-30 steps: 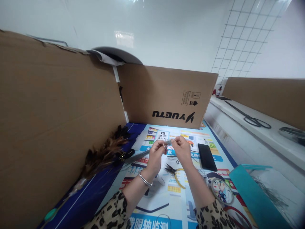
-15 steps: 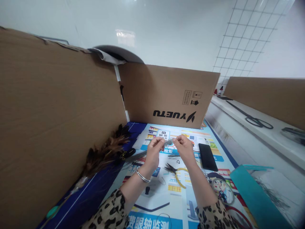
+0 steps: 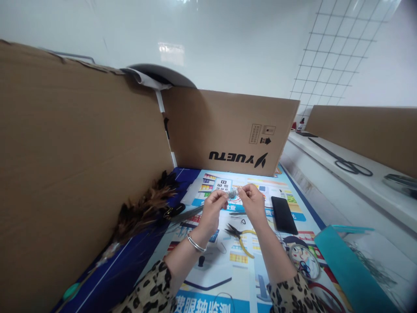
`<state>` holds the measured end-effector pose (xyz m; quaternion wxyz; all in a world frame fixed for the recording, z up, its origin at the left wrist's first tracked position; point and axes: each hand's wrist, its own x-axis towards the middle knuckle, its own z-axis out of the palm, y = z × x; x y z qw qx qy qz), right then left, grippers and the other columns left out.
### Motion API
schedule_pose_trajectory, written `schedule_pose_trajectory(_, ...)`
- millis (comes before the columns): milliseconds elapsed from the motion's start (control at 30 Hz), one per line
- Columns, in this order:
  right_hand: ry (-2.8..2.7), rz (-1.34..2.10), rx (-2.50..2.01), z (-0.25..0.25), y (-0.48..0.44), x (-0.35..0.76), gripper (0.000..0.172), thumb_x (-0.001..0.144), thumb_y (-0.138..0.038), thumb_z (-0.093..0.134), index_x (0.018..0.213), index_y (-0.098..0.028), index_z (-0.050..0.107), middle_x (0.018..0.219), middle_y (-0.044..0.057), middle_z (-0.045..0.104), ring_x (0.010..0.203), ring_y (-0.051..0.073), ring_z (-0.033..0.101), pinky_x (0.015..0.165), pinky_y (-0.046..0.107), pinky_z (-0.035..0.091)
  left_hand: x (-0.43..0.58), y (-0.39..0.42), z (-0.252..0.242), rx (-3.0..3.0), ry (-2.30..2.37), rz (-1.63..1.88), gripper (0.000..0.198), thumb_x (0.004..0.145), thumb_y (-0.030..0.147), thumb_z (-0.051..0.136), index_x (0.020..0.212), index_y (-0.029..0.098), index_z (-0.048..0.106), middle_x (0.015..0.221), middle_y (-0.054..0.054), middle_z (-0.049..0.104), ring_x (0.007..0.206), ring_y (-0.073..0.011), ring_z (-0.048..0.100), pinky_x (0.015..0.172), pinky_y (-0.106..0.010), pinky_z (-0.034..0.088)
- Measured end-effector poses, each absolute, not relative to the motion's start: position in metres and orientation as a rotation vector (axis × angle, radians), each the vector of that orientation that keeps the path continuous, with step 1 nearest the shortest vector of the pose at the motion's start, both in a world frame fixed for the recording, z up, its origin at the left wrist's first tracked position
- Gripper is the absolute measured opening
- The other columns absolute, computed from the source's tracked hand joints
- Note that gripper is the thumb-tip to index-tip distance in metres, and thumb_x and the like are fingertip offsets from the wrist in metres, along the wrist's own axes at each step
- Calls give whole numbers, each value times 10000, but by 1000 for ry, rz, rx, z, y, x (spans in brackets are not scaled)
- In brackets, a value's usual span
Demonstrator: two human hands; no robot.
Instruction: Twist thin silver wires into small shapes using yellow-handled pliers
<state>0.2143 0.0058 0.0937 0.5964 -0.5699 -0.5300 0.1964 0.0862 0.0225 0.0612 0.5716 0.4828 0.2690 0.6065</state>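
Note:
My left hand (image 3: 211, 212) and my right hand (image 3: 253, 203) are raised over the printed table cover, close together. Between their pinched fingertips is a small silvery bundle of wire (image 3: 232, 194), its exact form too small to make out. Each hand grips one end of it. Below lie pliers (image 3: 241, 238) with yellow handles, jaws apart. A small black loop (image 3: 243, 221) and thin dark strips (image 3: 237, 213) rest just beneath the hands. Long grey wires (image 3: 190, 213) run out to the left behind my left hand.
A black phone (image 3: 284, 215) lies right of my right hand. Beyond it are a round clear dish (image 3: 304, 261) and a teal box (image 3: 350, 265) beside loose wires. A feather duster (image 3: 140, 217) lies left. Cardboard panels (image 3: 234, 126) stand behind and left. Scissors (image 3: 353, 167) rest on the right ledge.
My left hand has shifted slightly to the right, and the wire bundle is turned a little between the fingertips. Both hands keep their grip; the things on the table have stayed put.

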Motion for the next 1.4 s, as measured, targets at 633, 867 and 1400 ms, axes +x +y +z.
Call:
schedule_pose_trajectory(633, -1207, 554, -1330, 89, 8, 211, 264, 723, -444, 575, 626, -208, 505, 478, -55, 478, 441, 104, 421, 433, 223, 328, 95, 28, 48, 1140, 673, 1467, 206, 670, 240, 705, 828, 160, 598, 782, 2, 566, 647, -87, 469, 615, -223, 387)
schedule_pose_trajectory(867, -1230, 511, -1371, 88, 9, 210, 238, 716, -405, 572, 596, -209, 509, 478, -51, 482, 462, 109, 433, 440, 222, 324, 95, 30, 45, 1137, 742, 1521, 168, 722, 279, 662, 809, 154, 590, 713, 7, 538, 615, -88, 448, 560, -209, 375)
schedule_pose_trajectory(1400, -1314, 881, -1184, 91, 14, 223, 138, 690, -288, 604, 782, -187, 584, 617, -33, 525, 525, 95, 461, 494, 216, 376, 88, 32, 55, 1150, 714, 1526, 159, 758, 295, 624, 806, 155, 564, 681, 23, 498, 561, -71, 425, 530, -202, 351)
